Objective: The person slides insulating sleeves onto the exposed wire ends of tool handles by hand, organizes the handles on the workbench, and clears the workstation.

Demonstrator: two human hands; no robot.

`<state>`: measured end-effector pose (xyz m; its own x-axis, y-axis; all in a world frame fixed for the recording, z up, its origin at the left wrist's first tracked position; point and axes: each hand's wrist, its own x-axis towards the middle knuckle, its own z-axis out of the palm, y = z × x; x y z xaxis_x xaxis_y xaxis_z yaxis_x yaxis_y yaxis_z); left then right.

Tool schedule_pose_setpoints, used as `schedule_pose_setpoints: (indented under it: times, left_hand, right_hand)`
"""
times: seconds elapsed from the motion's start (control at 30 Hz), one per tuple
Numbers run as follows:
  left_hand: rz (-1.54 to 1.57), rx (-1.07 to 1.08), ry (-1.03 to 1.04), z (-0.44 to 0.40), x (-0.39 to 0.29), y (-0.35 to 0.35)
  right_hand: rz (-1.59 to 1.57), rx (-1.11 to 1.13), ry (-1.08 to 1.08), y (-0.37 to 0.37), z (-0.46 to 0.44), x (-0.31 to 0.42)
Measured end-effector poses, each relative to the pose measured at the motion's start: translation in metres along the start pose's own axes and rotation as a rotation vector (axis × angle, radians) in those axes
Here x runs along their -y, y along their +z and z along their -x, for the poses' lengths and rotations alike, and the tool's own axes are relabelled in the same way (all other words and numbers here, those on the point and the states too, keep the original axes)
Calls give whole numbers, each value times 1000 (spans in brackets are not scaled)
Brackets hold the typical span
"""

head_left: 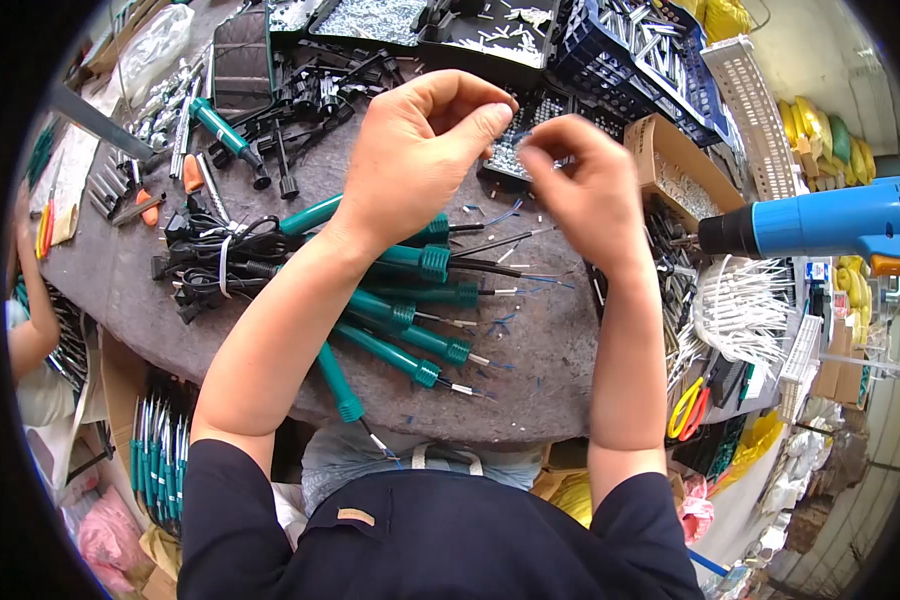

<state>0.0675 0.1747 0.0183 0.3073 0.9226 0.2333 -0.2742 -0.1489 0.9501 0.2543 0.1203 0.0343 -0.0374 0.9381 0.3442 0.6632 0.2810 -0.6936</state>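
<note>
At the upper centre of the frame, the left hand is held with thumb and forefinger tips brought close together; whether anything is pinched cannot be told. Beside it, the blurred right hand is held with fingers curled, its grip likewise unclear. Between them, small silvery metal pieces are seen. Green, ribbed plastic handles are laid across the frame's centre, partly covered by the left forearm.

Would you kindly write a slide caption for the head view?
Left hand and right hand raised close together over a bench strewn with green handles, a blue tool at right.
</note>
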Motion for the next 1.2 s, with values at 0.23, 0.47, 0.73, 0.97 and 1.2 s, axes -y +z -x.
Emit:
schedule_pose_setpoints:
  times: [0.23,0.47,0.73,0.97,1.2]
  left_hand:
    - [-434,217,176,9,0,3]
    - [-447,210,155,10,-4,4]
    - [-451,202,162,11,-4,4]
    - [-421,203,165,11,-1,4]
    - [-455,385,118,8,-5,-7]
  right_hand:
    - [-768,-250,187,2,14,3]
    - [-739,-200,184,2,20,-1]
    - [-731,-160,230,1,20,4]
    - [-608,-121,239,-3,23,1]
    - [-459,-141,246,-1,21,3]
